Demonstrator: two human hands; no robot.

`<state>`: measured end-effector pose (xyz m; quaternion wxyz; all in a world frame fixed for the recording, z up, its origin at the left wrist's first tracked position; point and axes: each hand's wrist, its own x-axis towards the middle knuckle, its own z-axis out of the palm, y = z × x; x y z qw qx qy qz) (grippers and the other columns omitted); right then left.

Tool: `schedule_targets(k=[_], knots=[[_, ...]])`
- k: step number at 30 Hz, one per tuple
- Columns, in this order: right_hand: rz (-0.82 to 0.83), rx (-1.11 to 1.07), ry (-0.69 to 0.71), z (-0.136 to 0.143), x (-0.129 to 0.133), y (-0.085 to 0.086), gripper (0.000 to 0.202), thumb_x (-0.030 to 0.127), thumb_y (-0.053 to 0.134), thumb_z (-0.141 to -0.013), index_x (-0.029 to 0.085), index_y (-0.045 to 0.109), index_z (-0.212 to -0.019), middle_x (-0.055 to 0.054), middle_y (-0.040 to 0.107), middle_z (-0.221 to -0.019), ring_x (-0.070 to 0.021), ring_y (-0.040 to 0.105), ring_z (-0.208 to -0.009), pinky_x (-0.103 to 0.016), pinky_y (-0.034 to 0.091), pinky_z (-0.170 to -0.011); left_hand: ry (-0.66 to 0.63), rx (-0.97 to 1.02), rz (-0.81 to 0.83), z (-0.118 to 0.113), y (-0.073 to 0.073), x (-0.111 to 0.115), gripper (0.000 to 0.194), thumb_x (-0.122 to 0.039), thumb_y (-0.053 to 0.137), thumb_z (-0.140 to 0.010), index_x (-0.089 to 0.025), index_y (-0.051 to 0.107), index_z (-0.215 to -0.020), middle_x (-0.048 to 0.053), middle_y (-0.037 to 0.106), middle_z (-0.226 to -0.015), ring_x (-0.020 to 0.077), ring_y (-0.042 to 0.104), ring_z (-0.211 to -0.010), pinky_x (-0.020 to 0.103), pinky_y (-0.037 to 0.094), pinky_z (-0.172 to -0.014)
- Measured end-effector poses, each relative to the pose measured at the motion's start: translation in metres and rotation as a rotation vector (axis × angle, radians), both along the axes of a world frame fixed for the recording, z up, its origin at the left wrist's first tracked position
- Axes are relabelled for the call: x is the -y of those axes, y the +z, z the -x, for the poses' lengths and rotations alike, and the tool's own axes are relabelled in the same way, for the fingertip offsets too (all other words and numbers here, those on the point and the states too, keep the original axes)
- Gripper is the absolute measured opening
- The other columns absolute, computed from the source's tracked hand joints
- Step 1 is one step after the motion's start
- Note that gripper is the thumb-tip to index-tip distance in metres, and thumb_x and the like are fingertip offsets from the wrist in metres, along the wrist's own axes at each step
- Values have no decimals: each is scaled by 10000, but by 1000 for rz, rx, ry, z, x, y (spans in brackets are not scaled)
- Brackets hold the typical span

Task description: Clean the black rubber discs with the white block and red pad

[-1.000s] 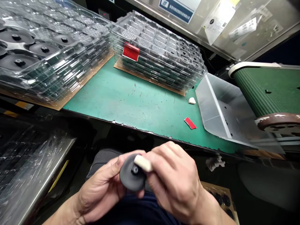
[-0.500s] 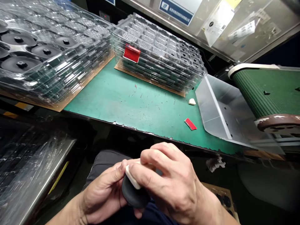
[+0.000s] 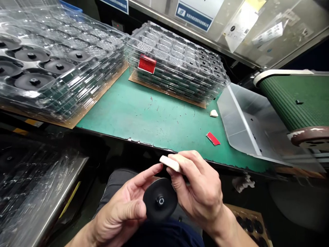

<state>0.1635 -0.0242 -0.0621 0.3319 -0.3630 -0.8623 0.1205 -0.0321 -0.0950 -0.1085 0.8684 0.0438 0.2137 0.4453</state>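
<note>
My left hand (image 3: 128,202) grips a round black plastic disc (image 3: 154,192) by its edge, the thumb on the near face. A short stem with a pale ring on its tip stands out from the disc's middle and faces me. My right hand (image 3: 200,188) pinches a flat white block (image 3: 170,163), perhaps a foam or eraser pad, between thumb and fingers just above the disc's upper edge. Some of my right fingers are beside the disc's right edge. Both hands are over my lap, before the green table's (image 3: 144,113) front edge.
Stacked clear trays (image 3: 102,65) at the left hold several black discs (image 3: 33,81). Another clear tray stack (image 3: 177,68) with a red label (image 3: 147,63) stands behind. A small white piece (image 3: 214,113), a red strip (image 3: 213,138), a translucent bin (image 3: 238,120) and a green conveyor (image 3: 290,96) are to the right.
The white block has come away from the disc's surface and moved up with my right hand. My left hand has turned the disc so its stem faces me.
</note>
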Motion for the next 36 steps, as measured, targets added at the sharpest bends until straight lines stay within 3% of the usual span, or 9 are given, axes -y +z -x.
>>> schedule_targets(k=[5, 7, 10, 14, 19, 22, 26, 33, 36], knots=[[50, 15, -92, 4, -1, -11, 214, 88, 620, -1048, 103, 710, -1241, -124, 740, -1083, -233, 670, -966, -412, 575, -831, -59, -131, 9, -7, 4, 3, 768, -409, 1066, -650, -318, 797, -1364, 55, 817, -1116, 181, 745, -798, 312, 640, -794], [69, -4, -123, 5, -3, -10, 202, 108, 612, -1058, 118, 717, -1230, -114, 742, -1069, -227, 669, -957, -406, 576, -831, -28, -206, 30, -9, 6, 3, 749, -426, 1082, -608, -291, 832, -1301, 52, 829, -1033, 201, 754, -871, 287, 628, -841], [159, -93, -118, 7, 0, 3, 203, 108, 595, -1060, 147, 730, -1206, -86, 736, -1039, -199, 662, -936, -364, 569, -824, 129, -373, 9, -9, 8, 0, 701, -403, 1098, -565, -316, 863, -1219, 51, 845, -1187, 275, 752, -1153, 259, 591, -979], [351, -156, -41, 10, 17, 28, 161, 95, 593, -995, 153, 736, -947, -25, 620, -797, -136, 574, -673, -292, 487, -602, 263, -623, -55, -6, 14, -5, 711, -362, 1107, -541, -334, 868, -1210, 66, 823, -1360, 353, 750, -1255, 269, 621, -970], [178, -88, 20, 6, 36, 24, 119, 82, 633, -910, 141, 736, -897, -7, 564, -678, -131, 468, -536, -295, 393, -490, 372, -789, -91, -8, 25, -2, 704, -312, 1133, -442, -341, 897, -1105, 56, 859, -1291, 330, 772, -1241, 236, 630, -976], [182, -77, -56, 2, 40, 15, 122, 79, 626, -937, 137, 724, -892, -22, 570, -687, -136, 460, -553, -300, 375, -512, 362, -799, -75, -11, 27, -1, 699, -344, 1131, -453, -342, 893, -1111, 56, 864, -1277, 315, 790, -1210, 226, 634, -970], [177, -139, 3, 0, 43, 10, 91, 98, 629, -953, 128, 708, -923, -29, 607, -710, -129, 477, -579, -298, 387, -543, 384, -793, -88, -13, 24, 0, 721, -351, 1129, -455, -328, 885, -1132, 63, 845, -1320, 359, 763, -1265, 258, 649, -978], [271, -145, -18, -4, 42, 9, 132, 106, 603, -962, 109, 733, -940, -30, 591, -725, -140, 472, -613, -312, 391, -576, 286, -664, -127, -5, 1, 0, 719, -271, 1068, -631, -316, 815, -1302, 101, 806, -1404, 391, 761, -1271, 316, 654, -996], [295, -88, -57, -6, 39, 6, 175, 122, 570, -1015, 117, 722, -927, -40, 598, -758, -152, 492, -671, -321, 406, -623, 257, -615, -97, -2, -5, 2, 705, -262, 1051, -657, -329, 808, -1316, 84, 847, -1317, 376, 789, -1219, 315, 660, -980]])
